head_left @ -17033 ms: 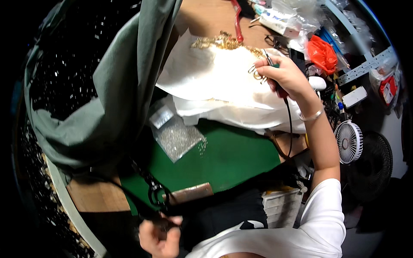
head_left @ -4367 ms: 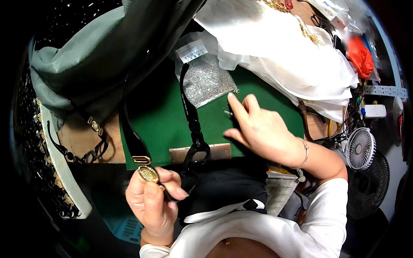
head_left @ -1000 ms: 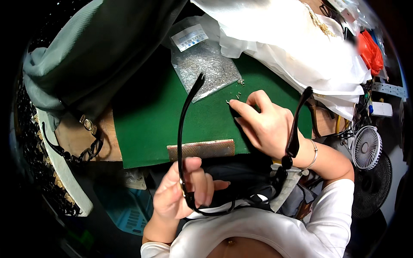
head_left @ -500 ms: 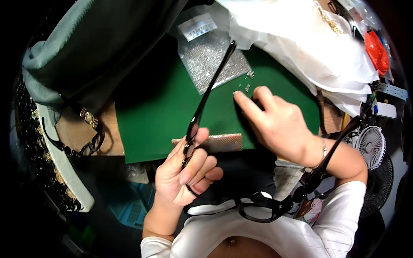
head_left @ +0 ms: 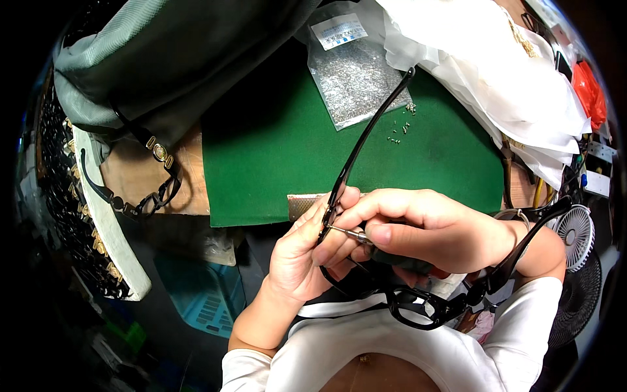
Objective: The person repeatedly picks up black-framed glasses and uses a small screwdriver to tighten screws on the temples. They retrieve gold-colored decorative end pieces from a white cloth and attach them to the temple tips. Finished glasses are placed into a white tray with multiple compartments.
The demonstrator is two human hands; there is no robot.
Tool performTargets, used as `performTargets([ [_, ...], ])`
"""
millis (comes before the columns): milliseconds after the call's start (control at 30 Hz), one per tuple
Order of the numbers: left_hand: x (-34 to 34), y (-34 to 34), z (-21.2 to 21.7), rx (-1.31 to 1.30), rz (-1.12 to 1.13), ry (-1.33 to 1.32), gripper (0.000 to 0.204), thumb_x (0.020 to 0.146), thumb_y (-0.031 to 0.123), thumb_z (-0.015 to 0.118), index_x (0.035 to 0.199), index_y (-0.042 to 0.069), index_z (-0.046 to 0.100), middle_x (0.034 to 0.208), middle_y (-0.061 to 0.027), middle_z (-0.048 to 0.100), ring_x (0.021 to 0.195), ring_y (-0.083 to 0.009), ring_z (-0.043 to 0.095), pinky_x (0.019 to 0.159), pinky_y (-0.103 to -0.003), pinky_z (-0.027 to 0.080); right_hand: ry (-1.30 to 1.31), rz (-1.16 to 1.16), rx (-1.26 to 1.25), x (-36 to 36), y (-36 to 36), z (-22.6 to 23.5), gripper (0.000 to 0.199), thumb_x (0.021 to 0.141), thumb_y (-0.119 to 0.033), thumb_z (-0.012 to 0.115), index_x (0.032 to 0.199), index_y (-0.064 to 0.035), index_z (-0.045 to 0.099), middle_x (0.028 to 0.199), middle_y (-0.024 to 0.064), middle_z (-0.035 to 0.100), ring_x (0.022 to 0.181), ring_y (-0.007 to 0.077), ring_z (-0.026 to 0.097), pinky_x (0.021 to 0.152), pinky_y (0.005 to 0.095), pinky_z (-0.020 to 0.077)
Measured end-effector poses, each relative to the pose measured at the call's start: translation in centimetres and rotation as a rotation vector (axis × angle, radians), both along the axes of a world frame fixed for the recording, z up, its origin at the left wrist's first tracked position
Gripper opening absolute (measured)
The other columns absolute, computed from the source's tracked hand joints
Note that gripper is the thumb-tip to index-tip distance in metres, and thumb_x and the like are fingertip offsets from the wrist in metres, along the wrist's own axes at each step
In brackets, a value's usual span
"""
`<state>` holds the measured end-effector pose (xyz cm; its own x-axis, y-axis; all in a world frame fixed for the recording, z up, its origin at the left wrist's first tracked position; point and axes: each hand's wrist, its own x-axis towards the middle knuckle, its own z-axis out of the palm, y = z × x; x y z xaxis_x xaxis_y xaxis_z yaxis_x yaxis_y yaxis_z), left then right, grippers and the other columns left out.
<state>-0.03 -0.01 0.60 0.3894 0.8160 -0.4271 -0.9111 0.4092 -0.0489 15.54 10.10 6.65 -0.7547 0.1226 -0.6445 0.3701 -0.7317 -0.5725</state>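
Observation:
My left hand (head_left: 297, 258) grips a pair of black eyeglasses (head_left: 353, 153) by the hinge end of one temple. That temple slants up over the mat, while the front and the other temple hang low across my white shirt. Closed around a small screwdriver (head_left: 357, 236), my right hand (head_left: 431, 225) presses close to the left one. The screwdriver's thin tip meets the hinge area; its handle is mostly hidden under my palm. Beyond my hands, tiny silver screws (head_left: 406, 124) lie loose near a clear bag (head_left: 353, 81) full of the same.
A green mat (head_left: 261, 176) covers the worktop. Ornamented black glasses parts (head_left: 160, 157) lie at the left, beside a pale-rimmed tray (head_left: 108, 228) of black and gold pieces. Grey-green cloth (head_left: 163, 59) and white wrapping (head_left: 477, 78) stand behind. Fans (head_left: 575, 238) are at right.
My right hand has come from beside the loose screws back to the left hand, and a screwdriver now shows in it, its tip at the hinge. The view has shifted.

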Motion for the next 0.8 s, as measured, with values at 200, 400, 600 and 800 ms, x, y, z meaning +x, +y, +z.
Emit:
performTargets([
  [200, 0.1, -0.2, -0.7, 0.138, -0.036, -0.020, 0.038, 0.087, 0.026, 0.047, 0.119, 0.006, 0.044, 0.053, 0.0043, 0.037, 0.051, -0.0062, 0.037, 0.062, -0.024, 0.039, -0.021, -0.046, -0.095, 0.5, -0.6, 0.3, 0.032, 0.090, -0.021, 0.042, 0.113, 0.0010, 0.036, 0.069, 0.0031, 0.054, 0.046, 0.0065, 0.046, 0.037, 0.0190, 0.0354],
  [400, 0.0, 0.2, -0.7, 0.110, -0.070, 0.052, 0.037, 0.088, 0.026, 0.045, 0.119, 0.005, 0.044, 0.053, 0.0049, 0.037, 0.051, -0.0062, 0.037, 0.063, -0.024, 0.040, -0.021, -0.094, -0.101, 0.4, -0.8, -0.1, 0.033, 0.089, -0.022, 0.043, 0.111, 0.0008, 0.034, 0.067, 0.0028, 0.052, 0.046, 0.0065, 0.046, 0.037, 0.0190, 0.0354],
  [600, 0.2, 0.5, 0.0, 0.018, -0.054, 0.042, 0.037, 0.089, 0.025, 0.044, 0.120, 0.004, 0.043, 0.053, 0.0043, 0.037, 0.053, -0.0067, 0.038, 0.065, -0.025, 0.041, 0.026, -0.076, -0.043, 0.8, -0.8, -1.1, 0.033, 0.089, -0.024, 0.045, 0.110, 0.0000, 0.038, 0.066, 0.0019, 0.051, 0.047, 0.0064, 0.047, 0.037, 0.0188, 0.0353],
  [800, -5.4, 0.3, -0.5, 0.070, 0.267, 0.364, 0.031, 0.092, 0.022, 0.035, 0.112, 0.000, 0.045, 0.051, 0.0028, 0.034, 0.051, -0.0089, 0.033, 0.060, -0.026, 0.039, -0.303, -0.141, 0.394, 3.7, 1.7, -1.8, 0.030, 0.086, -0.022, 0.049, 0.107, -0.0003, 0.047, 0.075, 0.0049, 0.053, 0.056, 0.0102, 0.052, 0.049, 0.0229, 0.0437],
])
